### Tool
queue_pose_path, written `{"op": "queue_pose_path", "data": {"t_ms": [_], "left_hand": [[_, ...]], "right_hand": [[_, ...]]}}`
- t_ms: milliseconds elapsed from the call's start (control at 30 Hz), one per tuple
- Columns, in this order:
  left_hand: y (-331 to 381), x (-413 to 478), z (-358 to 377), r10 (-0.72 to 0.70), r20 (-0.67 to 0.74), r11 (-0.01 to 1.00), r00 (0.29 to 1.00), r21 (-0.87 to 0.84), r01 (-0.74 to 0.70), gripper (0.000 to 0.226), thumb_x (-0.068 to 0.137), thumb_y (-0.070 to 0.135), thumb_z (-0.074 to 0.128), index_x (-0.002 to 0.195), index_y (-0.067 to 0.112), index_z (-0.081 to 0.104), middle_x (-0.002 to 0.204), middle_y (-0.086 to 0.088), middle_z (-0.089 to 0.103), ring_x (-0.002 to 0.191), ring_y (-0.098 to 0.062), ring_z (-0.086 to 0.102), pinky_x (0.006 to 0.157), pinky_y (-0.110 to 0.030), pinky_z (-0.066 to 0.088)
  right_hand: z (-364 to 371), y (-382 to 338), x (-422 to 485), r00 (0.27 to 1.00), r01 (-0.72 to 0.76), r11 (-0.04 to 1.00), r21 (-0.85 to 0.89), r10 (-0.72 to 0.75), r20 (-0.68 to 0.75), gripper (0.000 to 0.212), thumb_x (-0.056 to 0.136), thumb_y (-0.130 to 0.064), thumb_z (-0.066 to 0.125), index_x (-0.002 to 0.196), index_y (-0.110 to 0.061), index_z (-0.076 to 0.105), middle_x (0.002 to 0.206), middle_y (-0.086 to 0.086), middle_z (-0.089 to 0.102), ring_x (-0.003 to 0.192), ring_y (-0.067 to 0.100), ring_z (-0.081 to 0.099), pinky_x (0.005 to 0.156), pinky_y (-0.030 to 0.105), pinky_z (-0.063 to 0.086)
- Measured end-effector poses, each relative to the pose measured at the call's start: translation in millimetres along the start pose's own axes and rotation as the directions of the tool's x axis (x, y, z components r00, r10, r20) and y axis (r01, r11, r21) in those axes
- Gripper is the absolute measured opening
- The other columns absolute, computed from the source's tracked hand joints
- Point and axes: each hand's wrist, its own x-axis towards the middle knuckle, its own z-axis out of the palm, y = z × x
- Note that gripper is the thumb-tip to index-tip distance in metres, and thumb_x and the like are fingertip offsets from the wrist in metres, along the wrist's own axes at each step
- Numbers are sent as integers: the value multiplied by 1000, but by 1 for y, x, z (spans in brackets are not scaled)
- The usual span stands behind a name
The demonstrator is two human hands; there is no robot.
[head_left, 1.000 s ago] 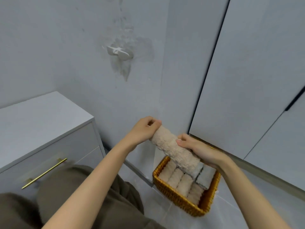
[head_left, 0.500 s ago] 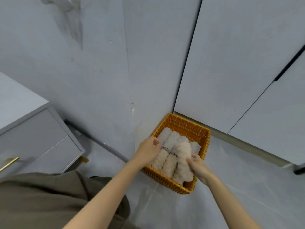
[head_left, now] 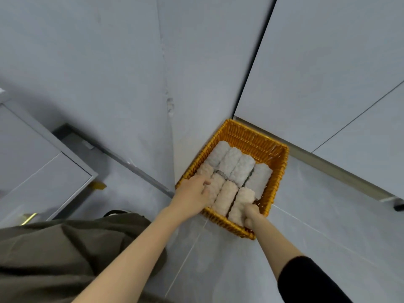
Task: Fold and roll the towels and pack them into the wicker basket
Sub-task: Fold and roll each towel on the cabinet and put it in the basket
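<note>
The orange wicker basket (head_left: 258,136) stands on the floor in the corner of the room. A back row of pale grey-white rolled towels (head_left: 231,160) and a front row of beige rolls (head_left: 225,195) fill it. My right hand (head_left: 252,217) grips the near end of the rightmost beige roll (head_left: 242,200), which lies in the front right slot. My left hand (head_left: 192,193) rests on the beige rolls at the front left, its fingers touching them and hiding part of them.
A grey drawer cabinet (head_left: 43,171) with a brass handle (head_left: 28,217) stands at the left. Grey cupboard doors (head_left: 328,73) rise behind and right of the basket. My olive-clad knee (head_left: 65,248) is at the lower left, over the grey tiled floor (head_left: 306,215).
Both hands lowered the beige roll from the air into the basket's front right slot. My left hand let go of it and moved onto the rolls at the left.
</note>
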Motion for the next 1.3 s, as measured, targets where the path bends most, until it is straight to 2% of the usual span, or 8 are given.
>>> {"op": "queue_pose_path", "data": {"t_ms": [200,300,367,467,633,900,1067,1300], "left_hand": [[-5,6,2,-20,-2,999,1000,-38,20,32,98,27,43,126,18,55,128,2,56,112,-12,53,96,-33,47],[-3,8,3,-28,-5,999,1000,-38,27,31,98,27,42,125,20,55,127,2,56,115,-14,52,97,-35,46],[-3,8,3,-31,-1,999,1000,-39,31,32,98,28,41,125,22,55,128,2,55,117,-16,50,99,-38,46],[-3,8,1,-36,7,998,999,-46,36,32,98,28,40,126,22,54,129,1,55,119,-18,48,100,-39,45],[0,7,-2,-42,23,999,999,-32,43,32,98,27,41,127,21,54,131,0,54,122,-19,47,102,-39,43],[6,3,-9,-63,26,997,998,-44,64,32,98,28,41,127,20,54,131,0,54,122,-20,48,101,-40,43],[20,-7,-25,-44,-16,992,999,-120,42,33,99,23,42,129,16,53,131,1,55,119,-14,51,101,-32,43],[44,-27,-57,-23,-116,973,993,-231,-5,29,99,21,44,127,19,53,128,4,56,108,-8,50,92,-23,41]], "right_hand": [[12,7,15,1000,-4,999,-41,4,5,40,101,-11,42,139,-1,38,87,7,48,87,24,50,96,41,48],[13,5,10,992,107,934,-340,-122,-24,49,100,-16,44,143,1,29,110,12,52,90,26,54,88,37,46],[7,7,9,931,266,702,-661,-366,-13,57,95,-11,49,142,5,21,139,23,34,118,38,46,100,39,39],[-3,8,7,768,473,329,-818,-609,199,56,90,-1,48,141,-1,25,149,20,19,132,37,28,105,40,34],[-9,7,24,764,564,100,-820,-439,473,83,86,-12,57,151,-4,7,158,12,6,143,33,11,116,37,23],[2,9,25,805,503,70,-861,-399,438,74,87,-13,58,149,-6,18,158,11,8,144,29,18,113,33,30],[4,-6,4,806,495,92,-864,-420,418,51,88,-19,56,137,-17,42,144,8,35,131,31,34,104,40,37],[-6,-41,-75,624,721,192,-666,-599,502,49,92,-19,58,139,-13,44,141,4,49,129,18,47,103,28,39]]}}
